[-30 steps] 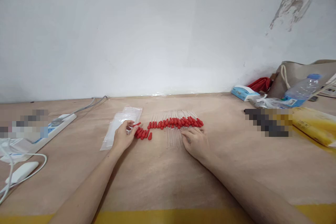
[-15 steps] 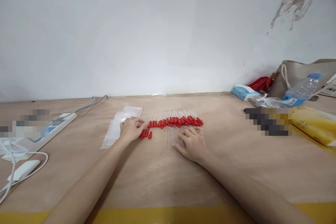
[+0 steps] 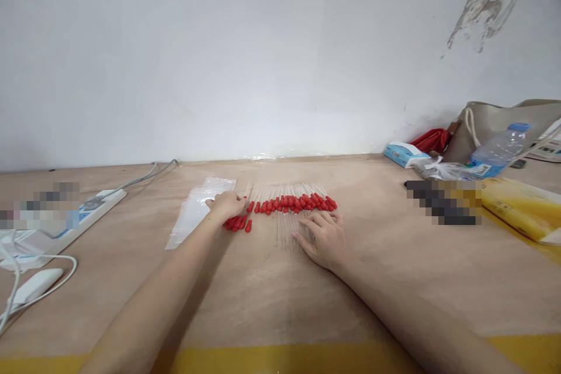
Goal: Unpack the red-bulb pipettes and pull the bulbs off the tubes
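Slim clear droppers with red rubber bulbs [image 3: 302,203] lie in a row on the table, several with their tubes pointing to the wall and others with tubes pointing to me. My left hand [image 3: 225,204] is at the row's left end, fingers pinched around a dropper whose pale tube [image 3: 248,188] points away. Just beneath this hand lies a small cluster of red bulbs [image 3: 236,222], partly covered by it. My right hand [image 3: 325,238] rests over the near clear tubes [image 3: 286,231], fingers spread and bent, gripping nothing that I can see.
Clear plastic bags [image 3: 186,219] lie left of my left hand. Farther left is a white power strip [image 3: 103,210] with cables. To the right are a blue tissue box [image 3: 405,153], a plastic bottle [image 3: 502,149] and a yellow packet [image 3: 521,207]. A wall stands behind.
My left hand has moved slightly right and away from me, its fingers closing, and a dropper now shows at its fingertips. My right hand stays nearly in place over the tubes.
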The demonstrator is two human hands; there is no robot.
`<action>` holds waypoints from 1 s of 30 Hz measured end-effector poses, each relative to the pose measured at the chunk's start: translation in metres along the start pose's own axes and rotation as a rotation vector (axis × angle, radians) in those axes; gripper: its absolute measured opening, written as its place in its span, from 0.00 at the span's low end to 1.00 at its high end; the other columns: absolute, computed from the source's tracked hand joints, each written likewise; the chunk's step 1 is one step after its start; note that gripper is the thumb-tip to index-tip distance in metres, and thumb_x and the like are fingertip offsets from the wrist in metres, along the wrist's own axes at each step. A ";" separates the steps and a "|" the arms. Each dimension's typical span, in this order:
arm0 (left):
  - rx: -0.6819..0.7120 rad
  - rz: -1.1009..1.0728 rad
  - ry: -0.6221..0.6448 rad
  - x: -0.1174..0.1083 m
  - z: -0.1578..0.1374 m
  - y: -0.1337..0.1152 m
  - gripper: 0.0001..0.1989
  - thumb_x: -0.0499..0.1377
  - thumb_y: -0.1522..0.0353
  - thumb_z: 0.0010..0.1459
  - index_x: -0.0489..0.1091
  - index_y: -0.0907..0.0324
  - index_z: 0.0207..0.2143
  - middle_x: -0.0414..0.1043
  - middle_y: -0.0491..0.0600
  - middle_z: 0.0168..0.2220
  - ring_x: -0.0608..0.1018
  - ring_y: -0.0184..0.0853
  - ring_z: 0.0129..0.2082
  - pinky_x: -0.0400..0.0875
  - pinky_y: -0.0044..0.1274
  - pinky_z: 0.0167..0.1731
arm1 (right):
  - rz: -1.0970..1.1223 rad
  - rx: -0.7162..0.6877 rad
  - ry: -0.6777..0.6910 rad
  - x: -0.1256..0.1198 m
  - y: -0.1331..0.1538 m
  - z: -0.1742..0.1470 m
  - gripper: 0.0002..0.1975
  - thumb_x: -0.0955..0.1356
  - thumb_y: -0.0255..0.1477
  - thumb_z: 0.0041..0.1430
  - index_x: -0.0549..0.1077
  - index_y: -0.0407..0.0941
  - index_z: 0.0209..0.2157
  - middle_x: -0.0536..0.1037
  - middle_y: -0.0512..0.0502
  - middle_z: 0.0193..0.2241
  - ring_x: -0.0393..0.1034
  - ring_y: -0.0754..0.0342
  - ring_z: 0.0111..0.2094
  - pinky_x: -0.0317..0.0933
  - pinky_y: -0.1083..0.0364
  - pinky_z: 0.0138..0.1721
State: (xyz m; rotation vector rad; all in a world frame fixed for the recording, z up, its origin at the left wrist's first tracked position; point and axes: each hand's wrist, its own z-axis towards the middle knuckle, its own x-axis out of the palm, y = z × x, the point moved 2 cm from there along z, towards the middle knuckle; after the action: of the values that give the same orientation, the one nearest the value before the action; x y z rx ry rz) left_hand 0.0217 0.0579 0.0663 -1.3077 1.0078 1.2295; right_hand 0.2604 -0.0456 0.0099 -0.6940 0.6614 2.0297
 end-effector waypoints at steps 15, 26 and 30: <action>0.923 -0.333 -0.478 0.047 -0.110 -0.015 0.07 0.52 0.69 0.59 0.63 0.59 0.27 0.72 0.43 0.27 0.72 0.29 0.27 0.53 0.31 0.47 | 0.093 -0.284 -0.022 -0.002 0.007 -0.003 0.18 0.64 0.36 0.56 0.66 0.48 0.49 0.75 0.48 0.36 0.63 0.52 0.45 0.38 0.44 0.54; 0.936 -0.299 -0.440 0.041 -0.113 -0.024 0.07 0.55 0.65 0.57 0.72 0.54 0.34 0.75 0.45 0.35 0.72 0.35 0.41 0.46 0.36 0.51 | 0.118 -0.346 0.087 0.000 0.013 -0.004 0.09 0.62 0.32 0.59 0.73 0.48 0.36 0.71 0.51 0.24 0.61 0.57 0.31 0.44 0.49 0.48; 0.954 -0.303 -0.407 0.041 -0.116 -0.022 0.08 0.54 0.65 0.58 0.71 0.55 0.31 0.75 0.44 0.31 0.73 0.34 0.38 0.44 0.36 0.52 | 0.159 -0.319 0.108 -0.003 0.014 -0.006 0.10 0.61 0.31 0.59 0.73 0.48 0.32 0.71 0.52 0.23 0.61 0.57 0.31 0.41 0.47 0.49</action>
State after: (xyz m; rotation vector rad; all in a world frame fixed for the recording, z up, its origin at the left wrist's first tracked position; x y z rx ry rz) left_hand 0.0633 -0.0517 0.0222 -0.4099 0.8730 0.5900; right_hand 0.2516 -0.0579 0.0105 -0.9683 0.4692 2.2848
